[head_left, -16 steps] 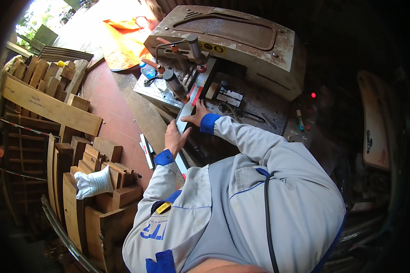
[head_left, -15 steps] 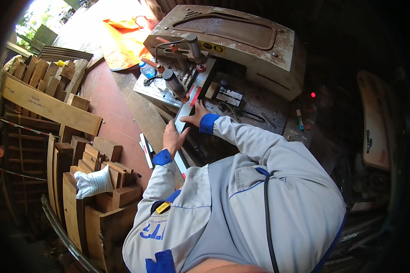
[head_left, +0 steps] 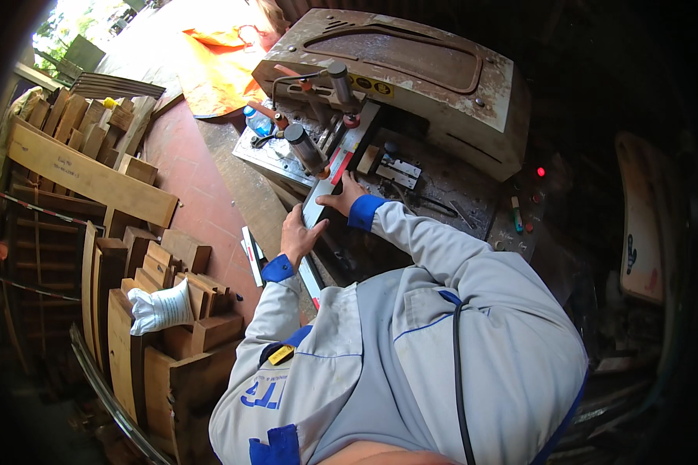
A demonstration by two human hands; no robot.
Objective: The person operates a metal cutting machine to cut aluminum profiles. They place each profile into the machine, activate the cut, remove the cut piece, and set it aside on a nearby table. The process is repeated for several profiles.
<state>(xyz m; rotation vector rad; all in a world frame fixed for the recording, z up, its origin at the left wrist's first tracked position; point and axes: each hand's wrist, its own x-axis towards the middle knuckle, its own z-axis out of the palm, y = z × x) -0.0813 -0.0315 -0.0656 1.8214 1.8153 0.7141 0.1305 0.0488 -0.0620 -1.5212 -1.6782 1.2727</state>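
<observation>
A long, pale metal profile (head_left: 312, 210) with red strips on it runs from beside my body up into the machine. My left hand (head_left: 295, 236) grips its left side, thumb laid toward the top. Slightly farther along, my right hand (head_left: 344, 196) holds the right side, with some fingertips hidden against the profile. Beyond my hands, two upright clamp cylinders stand over the profile: a nearer one (head_left: 305, 149) and a farther one (head_left: 340, 80). The profile's far end passes beneath the machine's hood (head_left: 392, 58).
Left of the machine bed stands a water bottle (head_left: 257, 121). Short profile pieces (head_left: 252, 256) lie near my left forearm. Stacked timber (head_left: 93, 174) and a white sack (head_left: 161, 308) fill the left side. A red light (head_left: 541, 171) glows at the right, near a green marker-like object (head_left: 517, 215).
The whole view has shifted slightly right and down. Both hands keep their hold on the profile, which shows no clear movement against the clamps.
</observation>
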